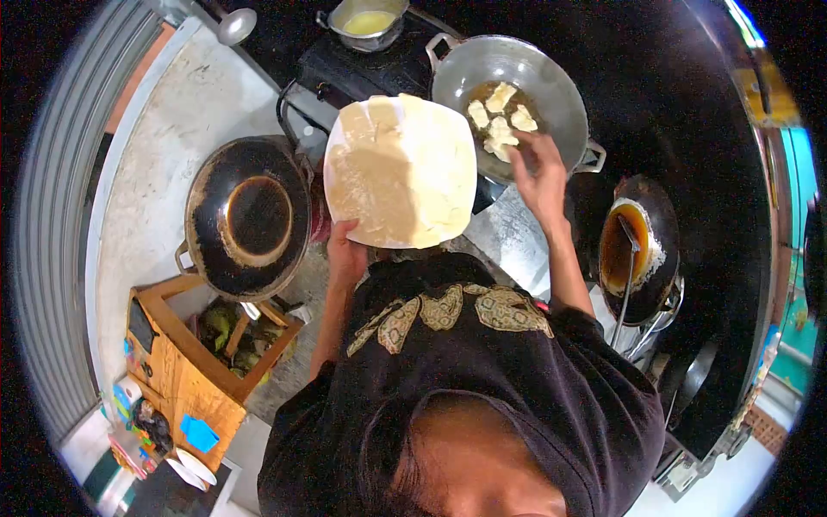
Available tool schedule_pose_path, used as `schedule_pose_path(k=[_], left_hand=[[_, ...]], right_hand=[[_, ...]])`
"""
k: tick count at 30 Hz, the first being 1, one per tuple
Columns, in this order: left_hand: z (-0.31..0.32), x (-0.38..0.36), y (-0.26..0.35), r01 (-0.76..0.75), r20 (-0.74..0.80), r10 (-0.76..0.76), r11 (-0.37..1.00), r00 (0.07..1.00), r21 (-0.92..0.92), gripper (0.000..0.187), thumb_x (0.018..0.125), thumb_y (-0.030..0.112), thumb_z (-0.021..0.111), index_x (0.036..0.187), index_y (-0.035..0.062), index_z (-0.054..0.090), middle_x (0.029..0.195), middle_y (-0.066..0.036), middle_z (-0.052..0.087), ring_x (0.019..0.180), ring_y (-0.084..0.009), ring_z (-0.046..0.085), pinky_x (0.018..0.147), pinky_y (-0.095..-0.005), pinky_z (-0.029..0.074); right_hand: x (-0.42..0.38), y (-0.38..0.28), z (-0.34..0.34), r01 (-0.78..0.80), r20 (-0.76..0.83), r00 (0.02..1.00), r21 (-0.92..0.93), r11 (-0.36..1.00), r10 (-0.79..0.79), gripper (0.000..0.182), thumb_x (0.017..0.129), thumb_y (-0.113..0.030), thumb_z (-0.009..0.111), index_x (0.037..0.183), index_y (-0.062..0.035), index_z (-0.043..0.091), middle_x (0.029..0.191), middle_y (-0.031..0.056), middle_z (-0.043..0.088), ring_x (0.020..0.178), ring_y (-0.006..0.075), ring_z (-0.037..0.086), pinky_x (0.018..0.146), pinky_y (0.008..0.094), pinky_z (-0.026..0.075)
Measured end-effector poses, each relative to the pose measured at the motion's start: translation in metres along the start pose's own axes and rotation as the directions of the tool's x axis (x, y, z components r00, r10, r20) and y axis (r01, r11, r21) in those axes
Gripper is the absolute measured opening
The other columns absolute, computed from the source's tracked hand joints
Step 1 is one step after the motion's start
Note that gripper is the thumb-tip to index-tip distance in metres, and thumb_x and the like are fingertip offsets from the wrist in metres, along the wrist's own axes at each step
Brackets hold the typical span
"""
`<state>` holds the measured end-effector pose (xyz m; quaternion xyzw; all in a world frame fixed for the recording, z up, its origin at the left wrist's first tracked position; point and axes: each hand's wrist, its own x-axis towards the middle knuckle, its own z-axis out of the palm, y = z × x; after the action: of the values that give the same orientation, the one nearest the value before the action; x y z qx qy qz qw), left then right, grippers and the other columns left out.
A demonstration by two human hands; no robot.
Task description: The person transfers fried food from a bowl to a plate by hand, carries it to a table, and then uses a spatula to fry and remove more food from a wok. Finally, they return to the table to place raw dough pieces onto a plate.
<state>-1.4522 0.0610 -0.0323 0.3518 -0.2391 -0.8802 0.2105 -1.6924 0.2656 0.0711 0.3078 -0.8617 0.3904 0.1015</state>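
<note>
My left hand (346,254) grips the lower left edge of a pale square plate (401,172) covered with flat, whitish pieces that look floured or battered. To its right, a metal wok (556,95) holds several pale pieces (500,129) in brown oil. My right hand (541,177) hangs over the wok's lower rim, fingers curved and apart, close to the nearest piece. Nothing shows between those fingers.
A dark wok (250,220) lies at the left. On the right, another pan (637,250) contains brown liquid and a long-handled utensil. A pot (366,24) with yellowish liquid stands at the top, near a ladle (237,27). A wooden crate (194,353) is at lower left.
</note>
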Motion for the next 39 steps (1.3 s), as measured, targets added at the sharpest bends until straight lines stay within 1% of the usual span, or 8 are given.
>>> schedule_pose_path(k=[1, 5, 7, 9, 14, 22, 33, 39], left_hand=[[0.002, 0.002, -0.003, 0.019, -0.003, -0.019, 1.0, 1.0, -0.007, 0.045, 0.079, 0.01, 0.053, 0.122, -0.0002, 0.046, 0.123, -0.011, 0.053, 0.114, -0.0266, 0.051, 0.099, -0.0397, 0.039], [0.027, -0.005, -0.008, 0.078, 0.061, -0.079, 0.997, 0.995, 0.03, 0.036, 0.078, 0.007, 0.055, 0.112, -0.0017, 0.052, 0.116, -0.012, 0.056, 0.109, -0.0277, 0.054, 0.095, -0.0396, 0.044], [0.03, -0.002, -0.011, 0.111, 0.13, -0.118, 0.992, 0.985, 0.061, 0.041, 0.079, 0.007, 0.053, 0.119, -0.0004, 0.047, 0.12, -0.012, 0.053, 0.112, -0.027, 0.052, 0.097, -0.0398, 0.042], [0.029, 0.001, -0.016, 0.162, 0.198, -0.173, 0.984, 0.965, 0.071, 0.053, 0.081, 0.008, 0.051, 0.132, 0.0022, 0.037, 0.126, -0.01, 0.05, 0.117, -0.0252, 0.048, 0.1, -0.0389, 0.038], [0.043, -0.002, -0.022, 0.172, 0.219, -0.171, 0.985, 0.961, 0.014, 0.045, 0.08, 0.008, 0.053, 0.124, 0.0001, 0.044, 0.121, -0.011, 0.053, 0.113, -0.0263, 0.051, 0.099, -0.0397, 0.041], [0.057, 0.004, -0.021, 0.179, 0.285, -0.176, 0.984, 0.942, 0.015, 0.054, 0.084, 0.007, 0.049, 0.136, 0.0049, 0.034, 0.132, -0.009, 0.046, 0.122, -0.0226, 0.046, 0.101, -0.0368, 0.038], [0.071, -0.002, -0.022, 0.101, 0.3, -0.117, 0.992, 0.947, 0.069, 0.046, 0.08, 0.008, 0.053, 0.124, -0.0011, 0.044, 0.123, -0.012, 0.052, 0.116, -0.0268, 0.05, 0.102, -0.0397, 0.039], [0.069, 0.001, -0.02, 0.116, 0.38, -0.151, 0.987, 0.913, 0.114, 0.063, 0.08, 0.003, 0.047, 0.139, 0.0019, 0.027, 0.135, -0.011, 0.042, 0.126, -0.0253, 0.04, 0.108, -0.0383, 0.03]], right_hand=[[0.004, -0.007, 0.003, 0.149, -0.022, 0.988, -0.078, 0.986, -0.152, 0.021, 0.081, -0.017, 0.067, 0.098, -0.0058, 0.066, 0.091, 0.0136, 0.062, 0.086, 0.0271, 0.059, 0.073, 0.0378, 0.046], [0.02, -0.018, 0.012, 0.178, 0.012, 0.984, -0.159, 0.971, -0.179, 0.027, 0.076, -0.018, 0.067, 0.101, -0.0076, 0.068, 0.094, 0.0118, 0.062, 0.09, 0.0298, 0.054, 0.085, 0.0402, 0.038], [0.027, -0.023, 0.014, 0.232, -0.014, 0.97, -0.238, 0.943, -0.242, 0.02, 0.08, -0.014, 0.065, 0.099, -0.007, 0.069, 0.093, 0.0093, 0.064, 0.084, 0.0288, 0.055, 0.075, 0.0372, 0.043], [0.036, -0.01, 0.016, 0.173, -0.056, 0.981, -0.149, 0.974, -0.183, 0.021, 0.079, -0.015, 0.065, 0.098, -0.0076, 0.069, 0.091, 0.011, 0.064, 0.087, 0.0284, 0.055, 0.082, 0.039, 0.039], [0.031, -0.013, -0.02, 0.043, -0.131, 0.99, -0.039, 0.998, -0.048, 0.012, 0.078, -0.013, 0.065, 0.087, -0.0063, 0.07, 0.085, 0.0102, 0.066, 0.081, 0.0266, 0.058, 0.078, 0.0372, 0.041], [-0.029, -0.037, -0.023, 0.164, 0.155, 0.979, -0.211, 0.964, -0.133, 0.032, 0.076, -0.028, 0.071, 0.104, -0.0129, 0.069, 0.102, 0.0068, 0.059, 0.095, 0.0266, 0.05, 0.085, 0.0391, 0.035], [-0.028, -0.034, 0.004, 0.249, 0.155, 0.964, -0.234, 0.94, -0.217, 0.031, 0.078, -0.022, 0.067, 0.108, -0.0156, 0.068, 0.104, 0.0069, 0.056, 0.094, 0.026, 0.047, 0.084, 0.0382, 0.036], [-0.025, -0.035, 0.005, 0.332, 0.206, 0.933, -0.166, 0.929, -0.296, 0.034, 0.075, -0.014, 0.066, 0.109, -0.0194, 0.068, 0.108, 0.007, 0.055, 0.094, 0.0267, 0.047, 0.084, 0.037, 0.038]])
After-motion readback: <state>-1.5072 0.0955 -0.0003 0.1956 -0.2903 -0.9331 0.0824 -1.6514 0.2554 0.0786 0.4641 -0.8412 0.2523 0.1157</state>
